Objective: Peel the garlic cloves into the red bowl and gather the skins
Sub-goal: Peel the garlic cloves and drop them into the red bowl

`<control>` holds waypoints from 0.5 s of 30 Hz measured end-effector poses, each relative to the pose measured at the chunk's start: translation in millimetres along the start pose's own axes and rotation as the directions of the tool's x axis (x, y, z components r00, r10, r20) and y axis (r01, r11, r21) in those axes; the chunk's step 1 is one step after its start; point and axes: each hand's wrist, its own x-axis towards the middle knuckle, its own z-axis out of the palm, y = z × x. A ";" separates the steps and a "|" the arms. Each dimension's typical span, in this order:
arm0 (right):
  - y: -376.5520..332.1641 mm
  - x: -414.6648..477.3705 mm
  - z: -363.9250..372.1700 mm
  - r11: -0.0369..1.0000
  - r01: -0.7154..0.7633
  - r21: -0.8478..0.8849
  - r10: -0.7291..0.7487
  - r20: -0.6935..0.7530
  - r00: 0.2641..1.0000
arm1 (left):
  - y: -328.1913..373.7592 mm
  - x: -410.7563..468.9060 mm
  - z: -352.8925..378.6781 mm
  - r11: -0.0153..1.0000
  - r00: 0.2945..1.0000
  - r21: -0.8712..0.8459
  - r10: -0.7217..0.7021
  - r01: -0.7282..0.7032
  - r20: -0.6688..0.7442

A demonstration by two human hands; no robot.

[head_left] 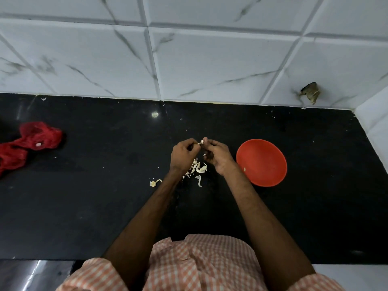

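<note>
left hand [182,156], right hand [216,156] over desk [105,196] middle, fingers of both pinch garlic clove [202,141]. skins [198,168] lie under hands. red bowl [270,152] just right. slippery clove might pop out, miss bowl.

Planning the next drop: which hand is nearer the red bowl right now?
Right. The right hand is close beside the red bowl, toward image left of it; the left hand sits beyond the right one, farther off. Both pinch one garlic clove.
</note>
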 end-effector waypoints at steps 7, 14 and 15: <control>0.5 1.2 -1.6 0.994 -0.065 0.085 0.061 0.050 0.997 | -9.1 1.5 -3.2 0.996 0.998 0.065 -0.066 0.065 0.022; 1.8 1.6 -3.2 0.996 -0.060 0.060 0.058 0.026 0.998 | -16.6 3.1 -6.5 0.980 0.996 0.179 -0.089 0.087 0.007; 1.6 1.3 -3.7 0.997 -0.058 0.054 0.057 0.022 0.998 | -17.5 3.8 -8.2 0.978 0.997 0.196 -0.076 0.074 0.005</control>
